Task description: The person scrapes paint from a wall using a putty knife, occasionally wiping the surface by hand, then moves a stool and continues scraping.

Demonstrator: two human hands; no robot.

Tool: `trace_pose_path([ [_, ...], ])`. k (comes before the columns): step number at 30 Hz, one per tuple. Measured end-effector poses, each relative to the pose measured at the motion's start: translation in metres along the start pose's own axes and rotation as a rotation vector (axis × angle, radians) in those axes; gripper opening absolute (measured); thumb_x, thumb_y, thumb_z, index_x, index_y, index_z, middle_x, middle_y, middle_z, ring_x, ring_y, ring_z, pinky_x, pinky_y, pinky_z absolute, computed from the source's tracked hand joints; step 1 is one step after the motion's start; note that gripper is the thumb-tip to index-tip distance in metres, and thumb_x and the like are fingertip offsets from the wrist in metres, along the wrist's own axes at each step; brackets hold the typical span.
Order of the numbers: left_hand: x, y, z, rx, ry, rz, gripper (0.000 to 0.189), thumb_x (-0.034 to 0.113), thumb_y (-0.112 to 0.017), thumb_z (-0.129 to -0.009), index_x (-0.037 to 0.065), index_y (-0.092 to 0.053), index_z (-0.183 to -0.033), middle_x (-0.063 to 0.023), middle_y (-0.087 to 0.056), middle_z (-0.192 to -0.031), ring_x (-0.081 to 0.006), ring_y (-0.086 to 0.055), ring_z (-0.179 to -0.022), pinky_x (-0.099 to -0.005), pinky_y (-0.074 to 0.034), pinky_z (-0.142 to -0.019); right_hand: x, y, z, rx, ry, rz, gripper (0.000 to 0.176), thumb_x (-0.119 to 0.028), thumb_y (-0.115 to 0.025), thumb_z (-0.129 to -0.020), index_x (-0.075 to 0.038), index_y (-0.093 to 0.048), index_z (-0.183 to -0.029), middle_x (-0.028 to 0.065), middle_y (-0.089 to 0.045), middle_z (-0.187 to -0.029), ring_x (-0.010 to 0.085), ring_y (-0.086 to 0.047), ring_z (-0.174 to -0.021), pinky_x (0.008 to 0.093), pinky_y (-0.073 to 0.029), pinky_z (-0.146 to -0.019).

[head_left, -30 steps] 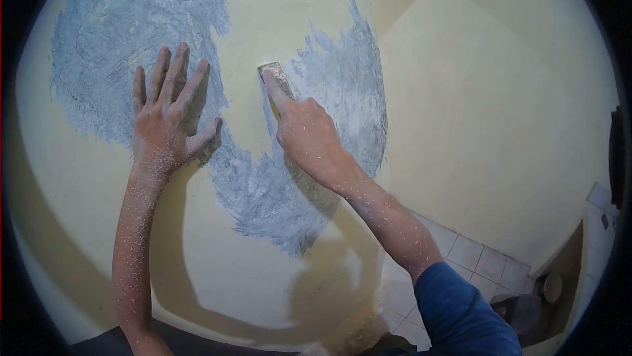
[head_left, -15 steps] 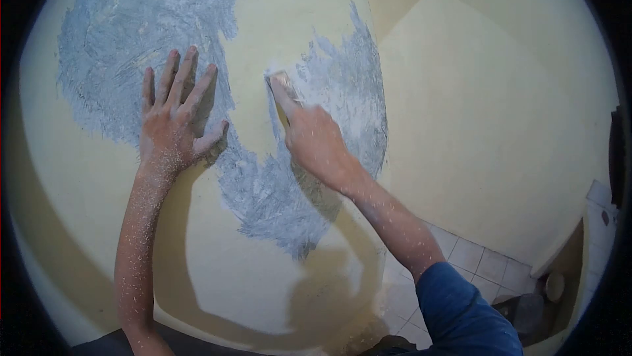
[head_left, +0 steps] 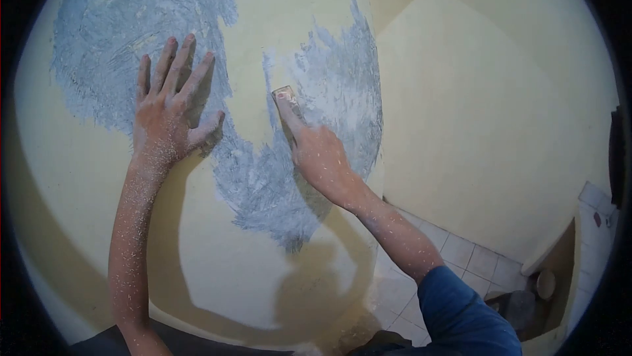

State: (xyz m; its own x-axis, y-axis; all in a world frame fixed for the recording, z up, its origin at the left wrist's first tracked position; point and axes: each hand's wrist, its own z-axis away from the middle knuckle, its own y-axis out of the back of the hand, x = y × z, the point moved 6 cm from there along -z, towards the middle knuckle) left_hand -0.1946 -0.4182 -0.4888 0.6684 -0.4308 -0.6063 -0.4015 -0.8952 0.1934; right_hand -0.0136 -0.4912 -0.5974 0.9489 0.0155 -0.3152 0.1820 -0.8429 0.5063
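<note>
The pale yellow wall bears large rough grey-blue patches where the paint is off. My left hand lies against the left patch, fingers spread, holding nothing. My right hand is closed around a narrow flat scraper, its index finger stretched along the tool. The tool's end meets the wall at the edge between the yellow paint and the right grey patch. The palm hides most of the handle. Pale flakes dot both forearms.
Right of the wall's edge another yellow wall stands farther back. Below it lies a white tiled floor. A round tan object and a dark grey item sit at lower right.
My right hand has drawn the scraper down the wall, baring a thin grey strip at its upper left. My left hand stays on the wall, while the view has shifted slightly.
</note>
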Motion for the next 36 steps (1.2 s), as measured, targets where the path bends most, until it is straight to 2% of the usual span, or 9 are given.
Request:
trace_pose_path([
  [5, 0.001, -0.003, 0.002, -0.013, 0.012, -0.022, 0.081, 0.059, -0.06, -0.081, 0.031, -0.037, -0.154, -0.0026, -0.026, -0.164, -0.0253, -0.02, -0.152, -0.0516, -0.008, -0.126, -0.006, 0.011, -0.017, 0.085, 0.0, -0.032, 0.073, 0.003, -0.048, -0.083, -0.011, -0.034, -0.153, 0.03, -0.06, -0.068, 0.0481, -0.062, -0.067, 0.0553, -0.051, -0.069],
  [8, -0.002, -0.006, 0.002, -0.004, 0.012, -0.047, 0.082, 0.06, -0.06, -0.081, 0.032, -0.036, -0.154, -0.0016, -0.025, -0.164, -0.0246, -0.02, -0.152, -0.0513, -0.008, -0.126, -0.002, -0.008, 0.016, -0.147, -0.077, 0.071, 0.075, 0.003, -0.05, -0.081, -0.007, -0.033, -0.153, 0.0296, -0.063, -0.074, 0.0464, -0.066, -0.069, 0.0538, -0.053, -0.067],
  [11, 0.0, -0.006, 0.003, 0.01, 0.005, -0.058, 0.082, 0.062, -0.059, -0.082, 0.032, -0.036, -0.154, -0.0012, -0.025, -0.164, -0.0244, -0.021, -0.152, -0.0514, -0.008, -0.126, 0.003, -0.004, 0.007, -0.065, -0.067, 0.012, 0.074, 0.001, -0.05, -0.085, -0.017, -0.032, -0.154, 0.0296, -0.061, -0.069, 0.0465, -0.063, -0.066, 0.0546, -0.051, -0.067],
  [14, 0.003, -0.007, 0.003, 0.004, 0.016, -0.056, 0.082, 0.062, -0.059, -0.082, 0.032, -0.036, -0.154, -0.0008, -0.025, -0.164, -0.0245, -0.021, -0.151, -0.0516, -0.009, -0.126, 0.004, -0.002, 0.007, -0.015, -0.041, 0.031, 0.074, 0.001, -0.05, -0.085, -0.019, -0.033, -0.154, 0.0297, -0.06, -0.068, 0.0465, -0.063, -0.066, 0.0542, -0.051, -0.066],
  [17, 0.002, -0.008, 0.005, 0.009, 0.017, -0.062, 0.081, 0.061, -0.06, -0.082, 0.032, -0.036, -0.154, -0.0005, -0.025, -0.164, -0.0247, -0.021, -0.151, -0.0519, -0.01, -0.126, 0.01, -0.016, 0.028, -0.136, -0.097, 0.074, 0.075, 0.001, -0.051, -0.084, -0.019, -0.032, -0.154, 0.0305, -0.06, -0.069, 0.0467, -0.063, -0.067, 0.0548, -0.051, -0.067],
  [20, 0.004, -0.007, 0.002, 0.005, 0.026, -0.063, 0.081, 0.059, -0.061, -0.081, 0.032, -0.037, -0.153, -0.0003, -0.025, -0.164, -0.0248, -0.021, -0.151, -0.0524, -0.011, -0.126, 0.003, -0.004, 0.012, -0.046, -0.023, -0.003, 0.078, 0.004, -0.051, -0.08, -0.012, -0.031, -0.154, 0.0282, -0.062, -0.069, 0.0467, -0.064, -0.068, 0.0547, -0.053, -0.065],
  [26, 0.005, -0.008, 0.005, 0.003, 0.032, -0.045, 0.083, 0.055, -0.065, -0.079, 0.031, -0.037, -0.153, 0.0003, -0.025, -0.164, -0.0235, -0.02, -0.152, -0.0518, -0.011, -0.126, 0.011, -0.02, 0.037, -0.183, -0.072, 0.042, 0.079, 0.005, -0.048, -0.08, -0.012, -0.029, -0.155, 0.0297, -0.063, -0.073, 0.0469, -0.065, -0.071, 0.0559, -0.052, -0.066],
  [29, 0.01, -0.008, 0.005, -0.013, 0.043, -0.041, 0.084, 0.054, -0.067, -0.079, 0.033, -0.036, -0.154, 0.0015, -0.026, -0.163, -0.0213, -0.02, -0.152, -0.0493, -0.011, -0.127, 0.005, -0.007, 0.015, -0.077, -0.045, 0.024, 0.079, 0.005, -0.048, -0.08, -0.011, -0.029, -0.155, 0.0306, -0.063, -0.075, 0.0468, -0.066, -0.072, 0.0574, -0.051, -0.068],
  [36, 0.01, -0.01, 0.007, -0.01, 0.049, -0.04, 0.084, 0.056, -0.067, -0.078, 0.034, -0.036, -0.153, 0.0026, -0.025, -0.163, -0.0203, -0.02, -0.152, -0.0495, -0.01, -0.127, 0.015, -0.017, 0.044, -0.158, -0.063, 0.021, 0.081, 0.005, -0.049, -0.079, -0.012, -0.028, -0.156, 0.0295, -0.063, -0.074, 0.0459, -0.065, -0.07, 0.056, -0.052, -0.067],
])
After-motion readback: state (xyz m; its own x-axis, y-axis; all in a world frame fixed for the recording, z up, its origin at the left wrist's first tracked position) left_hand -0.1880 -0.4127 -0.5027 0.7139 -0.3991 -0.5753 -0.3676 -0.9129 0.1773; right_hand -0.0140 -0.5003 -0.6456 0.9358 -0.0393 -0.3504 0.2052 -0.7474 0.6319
